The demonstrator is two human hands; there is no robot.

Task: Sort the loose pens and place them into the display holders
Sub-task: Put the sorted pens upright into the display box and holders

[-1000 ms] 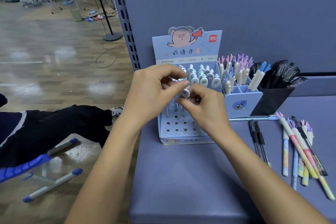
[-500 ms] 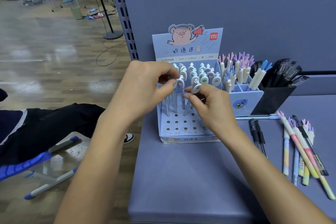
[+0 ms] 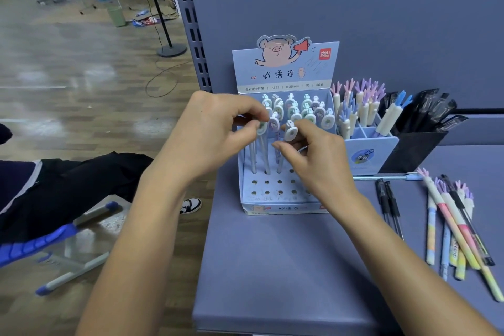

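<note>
L hand (image 3: 207,133) pinches pen (image 3: 262,128), R hand (image 3: 313,163) another pen (image 3: 291,133), both seemingly standing in pig box (image 3: 283,209).

Shelf (image 3: 272,267); three holders (image 3: 283,208); roughly ten pens (image 3: 455,222)

Brown wood-plank floor (image 3: 81,95) at left, glossy with glare patches. Grey-blue flat shelf surface (image 3: 272,267) in front of matching grey-blue back panel (image 3: 354,8). Slotted grey metal upright (image 3: 191,22) along panel's left edge. Black pole on round dark base (image 3: 161,16) behind it, thin black cable loop (image 3: 163,82) on floor near base. Pale green bin (image 3: 116,16) farther back. Black trouser leg (image 3: 81,180) stretched across floor, black-and-white sneaker (image 3: 192,205) at its end. Blue plastic seat with grey legs (image 3: 35,245) at lower left, possibly a tipped stool.
</note>
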